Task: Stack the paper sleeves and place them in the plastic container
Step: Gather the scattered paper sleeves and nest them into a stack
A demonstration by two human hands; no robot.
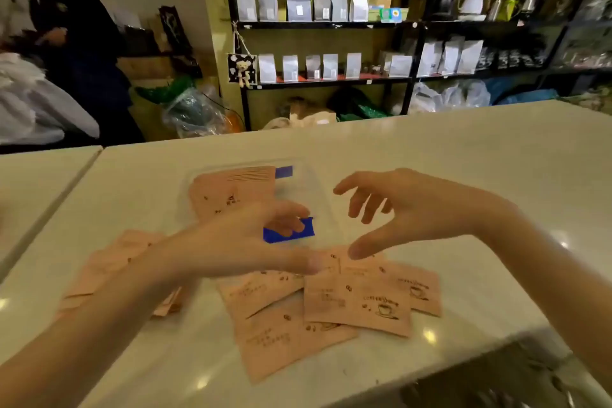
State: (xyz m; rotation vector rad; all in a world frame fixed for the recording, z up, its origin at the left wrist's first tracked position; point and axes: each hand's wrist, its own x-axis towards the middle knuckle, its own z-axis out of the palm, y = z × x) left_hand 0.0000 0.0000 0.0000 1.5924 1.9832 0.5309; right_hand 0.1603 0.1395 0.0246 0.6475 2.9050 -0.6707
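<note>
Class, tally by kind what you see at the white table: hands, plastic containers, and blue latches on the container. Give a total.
Hands: 2 (left hand, right hand)
Plastic container: 1
Blue latches: 2 (far latch, near latch)
Total: 5

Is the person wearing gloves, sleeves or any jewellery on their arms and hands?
No. The left hand and right hand are bare, with no gloves, and both forearms are uncovered as far as the frame shows. No rings, watch or bracelet are visible, though the left hand is blurred.

paper sleeves (357, 305): pink, flat, scattered on counter | some inside plastic container (318, 189): clear, blue clips, open
</note>
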